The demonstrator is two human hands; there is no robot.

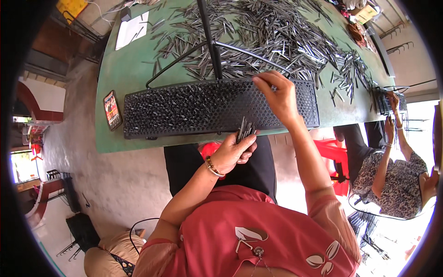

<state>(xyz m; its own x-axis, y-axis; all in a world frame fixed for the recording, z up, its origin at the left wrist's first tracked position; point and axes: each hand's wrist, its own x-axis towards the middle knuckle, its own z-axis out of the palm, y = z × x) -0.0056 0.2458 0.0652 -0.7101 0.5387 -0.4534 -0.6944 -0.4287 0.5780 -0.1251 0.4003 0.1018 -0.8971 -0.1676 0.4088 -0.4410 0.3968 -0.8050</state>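
Note:
My left hand [233, 152] is wrapped round a bundle of thin dark metal strips [246, 127], which stand up out of the fist just at the front edge of a long black perforated rack [295, 108]. Many strips [170, 108] sit packed in the holes over the rack's left and middle part, while the holes toward its right end show bare. Over the rack's back edge, right of the centre post, my right hand [279, 94] has thumb and fingertips pinched together. Whatever it pinches, if anything, is too small to make out.
Loose strips [277, 32] lie heaped across the green table [134, 67]. A black post with struts [211, 44] rises behind the rack. A phone [112, 110] lies left of it, white paper [134, 31] farther back. At right, another person [392, 175] works at a similar rack.

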